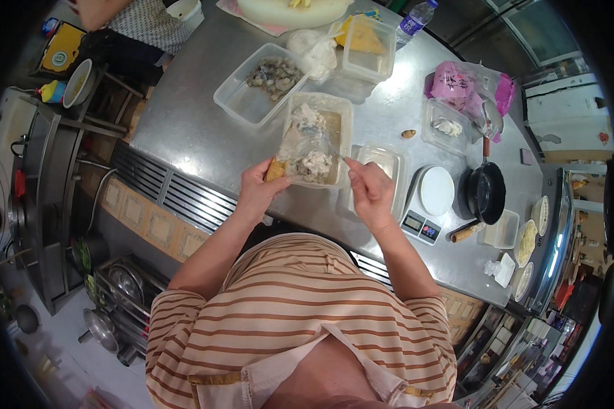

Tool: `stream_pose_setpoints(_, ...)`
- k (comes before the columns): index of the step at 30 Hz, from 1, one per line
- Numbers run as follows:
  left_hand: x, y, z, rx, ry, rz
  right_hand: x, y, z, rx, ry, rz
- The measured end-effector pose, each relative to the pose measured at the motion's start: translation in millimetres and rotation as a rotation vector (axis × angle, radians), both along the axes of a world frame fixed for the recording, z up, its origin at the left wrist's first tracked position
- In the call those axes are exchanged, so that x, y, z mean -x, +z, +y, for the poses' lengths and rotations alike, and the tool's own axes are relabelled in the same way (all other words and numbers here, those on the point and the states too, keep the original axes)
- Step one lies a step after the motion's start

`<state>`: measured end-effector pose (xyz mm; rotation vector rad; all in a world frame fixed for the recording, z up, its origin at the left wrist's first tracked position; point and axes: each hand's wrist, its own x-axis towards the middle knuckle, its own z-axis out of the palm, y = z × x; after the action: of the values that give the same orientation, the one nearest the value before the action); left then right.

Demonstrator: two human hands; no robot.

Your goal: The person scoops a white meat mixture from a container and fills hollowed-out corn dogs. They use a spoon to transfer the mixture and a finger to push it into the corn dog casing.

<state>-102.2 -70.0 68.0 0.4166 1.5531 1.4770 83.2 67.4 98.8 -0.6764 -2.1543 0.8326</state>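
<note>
My left hand [261, 186] grips the near left corner of a clear plastic container [346, 115], with a yellowish piece [275, 169] between its fingers and the wall. Inside lie a pale minced mixture [316, 164] and greyish-brown liquid. On the right, my right hand [371, 186] is closed around the end of a thin utensil [341, 155] that reaches over the mixture; its far part is hard to make out. Behind on the left, a wider plastic container [235, 97] holds greyish shrimp-like pieces [276, 76]. Beneath my right hand is another clear container [389, 153].
A digital kitchen scale [420, 225], a black frying pan [486, 193] and a small tub [446, 127] with white paste stand to the right. Farther back are a tied plastic bag [314, 51] and a water bottle [414, 21]. Another person [146, 25] is at the upper left.
</note>
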Motion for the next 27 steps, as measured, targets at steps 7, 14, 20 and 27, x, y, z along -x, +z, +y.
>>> stream_pose_setpoints(7, -2, 32, 14, 0.071, -0.118, -0.425, -9, -35, -1, -0.458, 0.036, -0.020)
stream_pose_setpoints(14, 6, 29, 12, 0.013, -0.132, -0.668, -30, -36, -8, -0.376, -0.003, -0.013)
stream_pose_setpoints(20, 3, 28, 12, 0.033, -0.113, -0.251, -26, -15, -17, -0.018, -0.114, 0.058)
stream_pose_setpoints(27, -5, 19, 10, 0.021, -0.103, 0.083, -13, -17, -15, 0.089, -0.121, 0.124)
